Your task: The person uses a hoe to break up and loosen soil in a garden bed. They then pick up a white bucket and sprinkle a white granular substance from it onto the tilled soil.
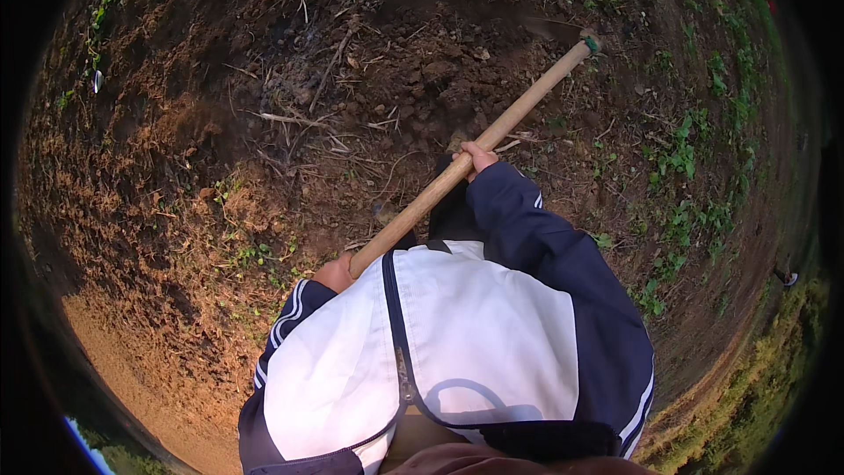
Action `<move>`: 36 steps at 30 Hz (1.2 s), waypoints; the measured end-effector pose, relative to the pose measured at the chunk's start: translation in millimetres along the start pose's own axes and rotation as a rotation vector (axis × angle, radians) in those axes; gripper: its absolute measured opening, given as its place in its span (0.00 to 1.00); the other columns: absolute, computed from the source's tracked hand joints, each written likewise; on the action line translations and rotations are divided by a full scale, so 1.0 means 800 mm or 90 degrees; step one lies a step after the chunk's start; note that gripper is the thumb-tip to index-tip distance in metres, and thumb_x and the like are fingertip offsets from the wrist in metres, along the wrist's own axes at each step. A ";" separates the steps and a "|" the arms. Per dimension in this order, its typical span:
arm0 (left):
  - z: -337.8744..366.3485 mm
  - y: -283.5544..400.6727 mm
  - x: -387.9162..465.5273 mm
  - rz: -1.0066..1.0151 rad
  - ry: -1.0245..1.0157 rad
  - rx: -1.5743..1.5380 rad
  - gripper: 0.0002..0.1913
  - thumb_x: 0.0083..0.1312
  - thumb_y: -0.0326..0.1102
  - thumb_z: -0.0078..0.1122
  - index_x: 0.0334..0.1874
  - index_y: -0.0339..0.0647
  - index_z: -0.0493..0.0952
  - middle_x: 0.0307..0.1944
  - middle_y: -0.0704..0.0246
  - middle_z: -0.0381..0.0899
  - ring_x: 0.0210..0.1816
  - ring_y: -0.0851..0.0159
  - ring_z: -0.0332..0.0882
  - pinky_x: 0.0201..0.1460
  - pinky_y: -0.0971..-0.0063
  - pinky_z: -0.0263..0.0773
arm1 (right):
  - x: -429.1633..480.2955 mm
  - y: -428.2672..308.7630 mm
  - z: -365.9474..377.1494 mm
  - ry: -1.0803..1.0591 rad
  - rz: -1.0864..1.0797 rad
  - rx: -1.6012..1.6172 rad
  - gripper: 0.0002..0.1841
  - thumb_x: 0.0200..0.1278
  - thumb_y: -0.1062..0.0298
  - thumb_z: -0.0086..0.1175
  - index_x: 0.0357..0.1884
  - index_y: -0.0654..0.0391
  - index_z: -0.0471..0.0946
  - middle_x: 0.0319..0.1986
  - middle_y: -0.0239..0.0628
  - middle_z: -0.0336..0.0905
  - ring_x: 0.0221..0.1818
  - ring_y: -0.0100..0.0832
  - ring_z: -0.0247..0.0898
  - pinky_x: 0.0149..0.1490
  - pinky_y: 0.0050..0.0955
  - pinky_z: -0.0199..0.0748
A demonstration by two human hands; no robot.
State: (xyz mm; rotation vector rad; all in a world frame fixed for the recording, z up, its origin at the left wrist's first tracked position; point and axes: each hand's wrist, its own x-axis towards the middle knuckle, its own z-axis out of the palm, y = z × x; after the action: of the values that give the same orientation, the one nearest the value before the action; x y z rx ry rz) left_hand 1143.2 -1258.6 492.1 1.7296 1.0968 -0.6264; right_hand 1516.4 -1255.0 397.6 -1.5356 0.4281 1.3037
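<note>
A long wooden tool handle [508,122] slants across my front, from low left to upper right. My left hand [335,273] is closed round its near end, close to my white and navy jacket. Further up, my right hand [477,159] grips the shaft at about mid-length. Green material [590,45] is wrapped at the far end. Something thin and blurred lies beside that end, over the soil; its shape cannot be told. My dark trouser legs show partly below the handle.
Broken brown soil [428,72] with clods spreads before me. Dry stalks [297,120] and twigs lie on it. Green leafy plants [682,152] grow on the right, with smaller ones at the left. A small whitish object [97,81] lies far left.
</note>
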 end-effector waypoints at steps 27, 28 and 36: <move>-0.034 -0.118 -0.222 -0.170 0.132 0.160 0.15 0.56 0.45 0.50 0.40 0.45 0.69 0.31 0.57 0.77 0.32 0.50 0.76 0.33 0.58 0.70 | -0.072 0.132 0.055 -0.193 0.224 0.212 0.07 0.53 0.67 0.53 0.25 0.55 0.68 0.22 0.35 0.70 0.31 0.37 0.71 0.44 0.40 0.71; -0.036 -0.109 -0.232 -0.137 0.175 0.185 0.14 0.56 0.45 0.50 0.40 0.47 0.69 0.30 0.58 0.77 0.30 0.49 0.76 0.30 0.57 0.70 | -0.066 0.145 0.068 -0.181 0.243 0.170 0.07 0.53 0.67 0.53 0.27 0.55 0.68 0.23 0.35 0.70 0.32 0.38 0.72 0.44 0.41 0.71; -0.010 -0.149 -0.220 -0.197 0.089 0.194 0.13 0.58 0.46 0.49 0.38 0.47 0.69 0.29 0.60 0.77 0.26 0.49 0.76 0.24 0.56 0.68 | -0.054 0.154 0.085 -0.135 0.204 0.013 0.07 0.51 0.67 0.53 0.25 0.58 0.69 0.21 0.38 0.71 0.28 0.37 0.73 0.38 0.37 0.75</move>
State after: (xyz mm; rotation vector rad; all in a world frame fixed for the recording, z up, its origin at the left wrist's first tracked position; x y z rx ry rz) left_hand 955.5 -1303.7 581.4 1.8988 1.4440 -0.9139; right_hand 1369.8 -1261.0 386.0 -1.3300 0.5642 1.6862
